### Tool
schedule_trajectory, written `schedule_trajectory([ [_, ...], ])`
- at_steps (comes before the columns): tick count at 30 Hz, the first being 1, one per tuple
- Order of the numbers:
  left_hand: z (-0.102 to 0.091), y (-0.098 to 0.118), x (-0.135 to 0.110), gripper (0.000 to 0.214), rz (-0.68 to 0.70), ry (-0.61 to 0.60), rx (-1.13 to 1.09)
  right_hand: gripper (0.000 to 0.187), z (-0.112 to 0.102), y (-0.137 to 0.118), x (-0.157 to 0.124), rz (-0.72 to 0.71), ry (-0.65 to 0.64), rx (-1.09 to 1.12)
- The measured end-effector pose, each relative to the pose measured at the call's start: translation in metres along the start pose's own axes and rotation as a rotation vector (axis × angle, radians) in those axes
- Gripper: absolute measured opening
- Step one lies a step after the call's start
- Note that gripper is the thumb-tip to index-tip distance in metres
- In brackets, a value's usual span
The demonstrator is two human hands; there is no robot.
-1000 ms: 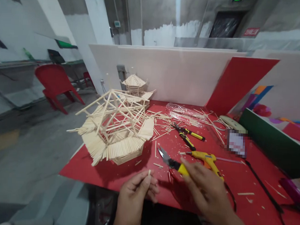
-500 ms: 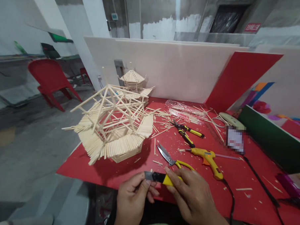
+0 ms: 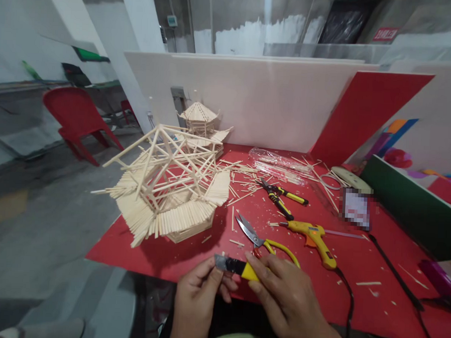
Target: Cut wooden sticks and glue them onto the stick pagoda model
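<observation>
My right hand [image 3: 287, 291] is closed round the yellow handle of a utility knife [image 3: 249, 271]. The knife's dark front and short grey blade point left. My left hand [image 3: 201, 295] has thumb and forefinger pinched together right at the blade; whether a small piece of stick lies between them I cannot make out. Just beyond my right hand, yellow-handled scissors [image 3: 252, 234] lie with blades parted. A yellow glue gun [image 3: 314, 237] rests on its side to the right. On the left stands a pavilion model [image 3: 188, 218] of thin wooden sticks with an open roof frame.
A smaller stick pavilion [image 3: 200, 119] stands behind. Black-and-yellow pliers [image 3: 280, 199], bagged sticks [image 3: 281, 166] and scattered offcuts lie on the red tabletop [image 3: 222, 251]. A black cable [image 3: 348, 304] trails from the glue gun. White boards [image 3: 243, 100] lean at the back; a red chair [image 3: 73, 112] stands left.
Both hands and the knife have shifted slightly left, with the blade still at my left fingertips. More of the scissors' yellow handle shows. The view has tilted a little.
</observation>
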State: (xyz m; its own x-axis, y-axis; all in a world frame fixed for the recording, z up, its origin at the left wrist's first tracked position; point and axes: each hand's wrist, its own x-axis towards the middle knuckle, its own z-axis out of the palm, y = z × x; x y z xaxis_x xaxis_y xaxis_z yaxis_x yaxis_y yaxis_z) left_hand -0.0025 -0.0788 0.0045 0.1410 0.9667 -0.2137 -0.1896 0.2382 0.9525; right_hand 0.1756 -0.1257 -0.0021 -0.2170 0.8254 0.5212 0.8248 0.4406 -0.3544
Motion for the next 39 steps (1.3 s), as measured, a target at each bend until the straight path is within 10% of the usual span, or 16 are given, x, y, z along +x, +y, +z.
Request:
schedule_trajectory([
  [39, -0.016, 0.010, -0.001, 0.040, 0.037, -0.161, 0.115, 0.056, 0.002, 0.010, -0.004, -0.127, 0.078, -0.045],
])
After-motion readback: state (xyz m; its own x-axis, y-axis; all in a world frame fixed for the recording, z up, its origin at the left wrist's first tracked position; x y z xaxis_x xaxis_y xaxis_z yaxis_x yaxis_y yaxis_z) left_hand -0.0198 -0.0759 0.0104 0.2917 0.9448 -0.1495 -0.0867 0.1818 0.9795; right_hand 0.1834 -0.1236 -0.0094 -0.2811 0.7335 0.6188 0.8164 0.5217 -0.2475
